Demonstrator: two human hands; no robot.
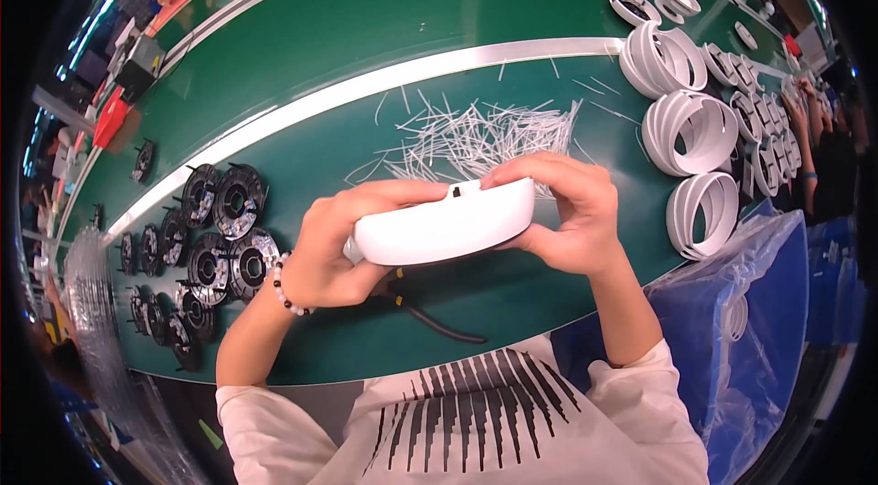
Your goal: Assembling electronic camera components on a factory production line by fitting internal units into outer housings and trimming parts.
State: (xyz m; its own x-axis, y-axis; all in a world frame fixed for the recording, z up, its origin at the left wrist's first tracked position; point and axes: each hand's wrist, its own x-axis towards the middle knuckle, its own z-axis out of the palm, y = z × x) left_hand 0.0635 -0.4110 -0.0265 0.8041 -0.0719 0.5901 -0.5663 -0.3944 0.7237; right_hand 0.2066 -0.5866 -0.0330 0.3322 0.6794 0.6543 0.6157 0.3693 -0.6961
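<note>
A white rounded plastic housing [444, 233] is held up between both my hands, its long curved side toward me. On its upper edge sits a small tab with a dark slot. My left hand [343, 233] grips the left end, thumb below and fingers along the top. The right end is in my right hand [576, 210], with fingers on top and thumb underneath. Below the housing, a cutting tool with a dark handle [444, 328] lies on the green table [549, 293], its head partly hidden. Behind the housing is a loose heap of thin white strips [485, 137].
Several black round assemblies [240, 201] stand at the left. White rings [690, 133] are stacked at the right, with smaller white housings [768, 133] beyond them. A blue bin with clear plastic [754, 302] is at the near right. Other people's arms [809, 133] show at the edges.
</note>
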